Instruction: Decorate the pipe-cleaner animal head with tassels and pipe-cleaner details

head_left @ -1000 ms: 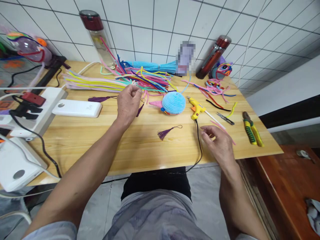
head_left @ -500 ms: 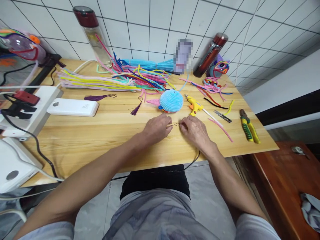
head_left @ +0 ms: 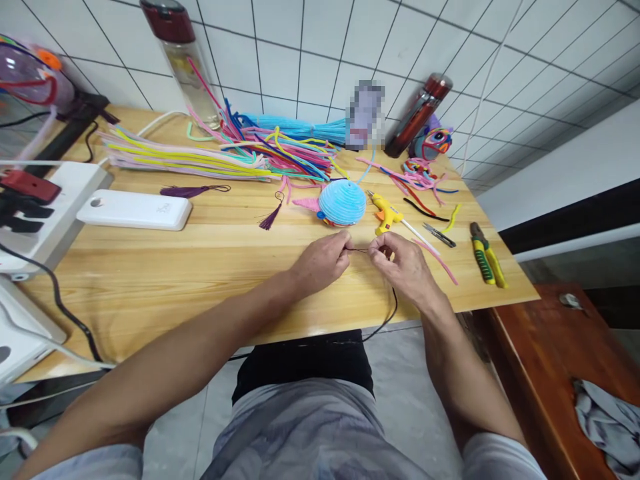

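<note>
My left hand (head_left: 323, 261) and my right hand (head_left: 403, 261) meet over the wooden table (head_left: 200, 267), each pinching an end of a thin dark cord (head_left: 359, 250) of a purple tassel; the tassel itself is hidden under my left hand. Just beyond them lies a blue coiled ball (head_left: 342, 203) with a pink pointed piece. A yellow glue gun (head_left: 384, 213) lies to the right of the ball, its black cable running past my right wrist.
A pile of coloured pipe cleaners (head_left: 225, 153) spans the back. Two more purple tassels (head_left: 270, 217) (head_left: 187, 191), a white power bank (head_left: 135, 210), small snips (head_left: 440, 235), green-yellow pliers (head_left: 484, 255), two bottles (head_left: 183, 57) (head_left: 417, 117) and a power strip (head_left: 45, 207) surround the hands.
My left hand came back from the pipe cleaner pile and my right hand moved left; both closed on the tassel's cord near the table's front and lifted it slightly.
</note>
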The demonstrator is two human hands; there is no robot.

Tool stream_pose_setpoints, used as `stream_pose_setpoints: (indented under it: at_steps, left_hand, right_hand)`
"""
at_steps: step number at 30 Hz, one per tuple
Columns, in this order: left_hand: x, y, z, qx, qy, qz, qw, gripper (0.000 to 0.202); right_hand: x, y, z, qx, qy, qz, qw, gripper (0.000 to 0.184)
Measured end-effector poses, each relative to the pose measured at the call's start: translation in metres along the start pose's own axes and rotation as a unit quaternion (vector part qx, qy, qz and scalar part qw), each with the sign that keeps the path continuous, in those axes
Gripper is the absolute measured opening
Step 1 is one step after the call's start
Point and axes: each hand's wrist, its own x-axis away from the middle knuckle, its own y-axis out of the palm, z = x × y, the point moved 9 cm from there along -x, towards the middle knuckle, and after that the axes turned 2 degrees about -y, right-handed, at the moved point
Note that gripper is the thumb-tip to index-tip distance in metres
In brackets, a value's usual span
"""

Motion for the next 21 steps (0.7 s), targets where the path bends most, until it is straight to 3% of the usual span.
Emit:
stream_pose_setpoints:
  at_steps: [3, 6, 13, 21]
  left_hand:
    - [0.003, -0.005, 0.005, 0.112, -0.014, 0.01, 0.994, 0.023]
    - [0.004, -0.007, 0.012, 0.161, -0.028, 0.008, 0.987, 0.028]
    - [0.005, -0.018, 0.019, 0.141, 0.007, 0.043, 0.989, 0.022]
    - [0.005, -0.023, 0.022, 0.139, 0.034, 0.05, 0.988, 0.016]
  right_hand:
    - [0.003, -0.004, -0.008, -0.029, 0.016, 0.006, 0.999, 0.011]
    - [0.004, -0.003, -0.012, -0.036, 0.031, 0.003, 0.999, 0.013]
    - [0.005, 0.005, -0.01, -0.067, 0.06, -0.029, 0.996, 0.015]
    - [0.016, 0.012, -0.002, -0.149, 0.061, 0.002, 0.987, 0.019]
